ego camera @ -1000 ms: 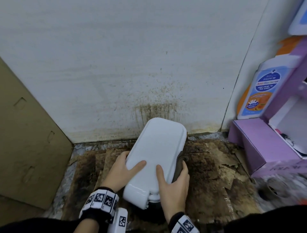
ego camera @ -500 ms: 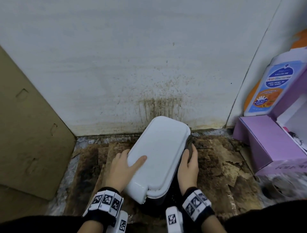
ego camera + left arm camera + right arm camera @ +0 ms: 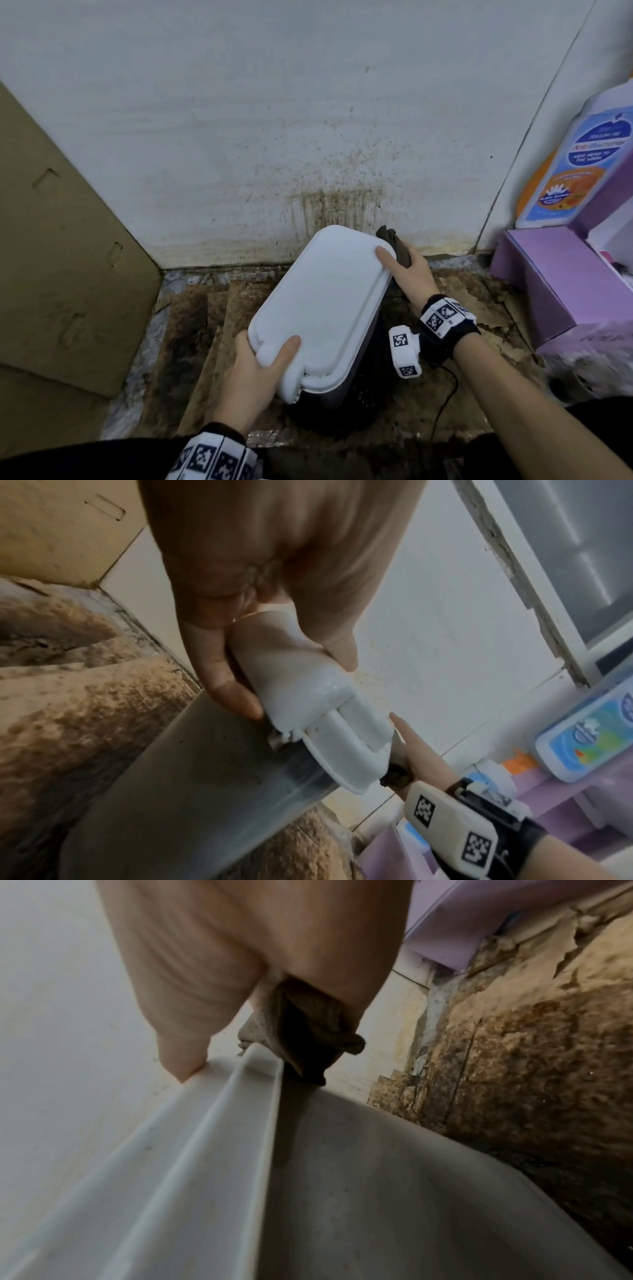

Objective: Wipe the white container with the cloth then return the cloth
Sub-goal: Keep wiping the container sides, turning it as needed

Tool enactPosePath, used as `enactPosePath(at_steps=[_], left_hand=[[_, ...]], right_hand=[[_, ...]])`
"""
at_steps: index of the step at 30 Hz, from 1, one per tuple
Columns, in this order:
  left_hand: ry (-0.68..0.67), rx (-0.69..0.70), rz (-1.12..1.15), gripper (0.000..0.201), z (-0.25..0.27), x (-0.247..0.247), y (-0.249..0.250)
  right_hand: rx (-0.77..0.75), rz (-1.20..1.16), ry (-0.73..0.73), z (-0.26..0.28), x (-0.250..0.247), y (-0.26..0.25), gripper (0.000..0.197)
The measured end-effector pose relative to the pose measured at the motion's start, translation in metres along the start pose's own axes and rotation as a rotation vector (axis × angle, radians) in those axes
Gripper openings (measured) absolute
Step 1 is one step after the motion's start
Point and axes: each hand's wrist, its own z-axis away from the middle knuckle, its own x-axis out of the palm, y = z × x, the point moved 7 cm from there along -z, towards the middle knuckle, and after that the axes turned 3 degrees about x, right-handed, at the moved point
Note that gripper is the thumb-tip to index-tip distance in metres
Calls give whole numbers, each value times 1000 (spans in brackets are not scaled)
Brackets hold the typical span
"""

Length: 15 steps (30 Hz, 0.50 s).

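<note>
Fingers of the right hand [image 3: 409,274] bunch a dark cloth [image 3: 394,245] against the far right corner of the white container [image 3: 325,301], thumb on its lid; its long axis runs toward the wall. Left wrist view: the left hand [image 3: 260,588] pinches the near latch end. Right wrist view: cloth [image 3: 308,1031] presses under the lid's rim. Contents cannot be seen.

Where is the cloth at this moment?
In the head view the cloth is in the right hand, pressed against the far right edge of the white container, close to the stained wall.
</note>
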Motion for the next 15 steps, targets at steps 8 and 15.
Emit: enactPosePath(at_steps=[8,15], left_hand=[[-120,133,77,57,-11,-10,13],[-266,231,-74,78,-52,-30,33]], right_hand=[[1,-180,217,35,-16,11,68],[22,-347,609,113,-17,47,69]])
